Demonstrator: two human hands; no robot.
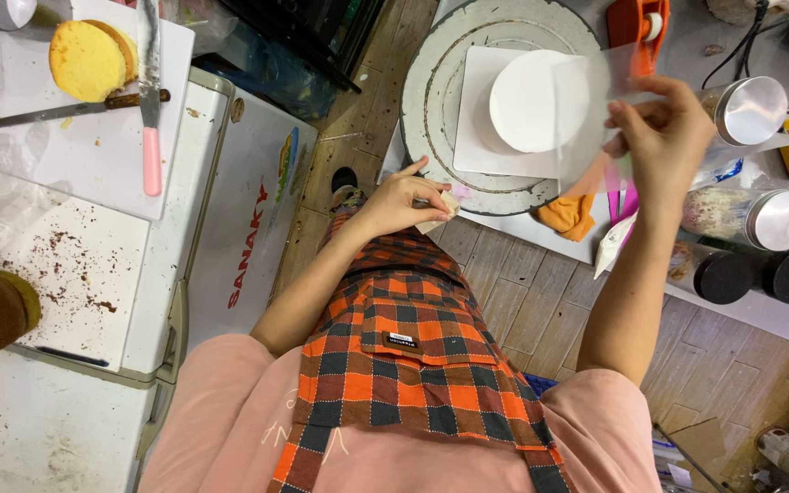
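A round white frosted cake (pixel 527 100) sits on a square white board (pixel 472 137) on a round grey turntable (pixel 431 119). My right hand (pixel 664 137) holds a clear plastic sheet (pixel 586 119) upright against the cake's right side. My left hand (pixel 399 196) is at the turntable's near edge, its fingers pinched on a small beige piece (pixel 440 212). I wear an orange and dark checked apron (pixel 404 365) over a pink shirt.
A yellow sponge cake (pixel 89 59), a pink-handled knife (pixel 150 110) and a long spatula (pixel 57 111) lie on a white board at the left, on a white chest freezer (pixel 248 228). An orange tape dispenser (pixel 636 32), metal-lidded jars (pixel 751 110) and an orange cloth (pixel 566 215) are at the right.
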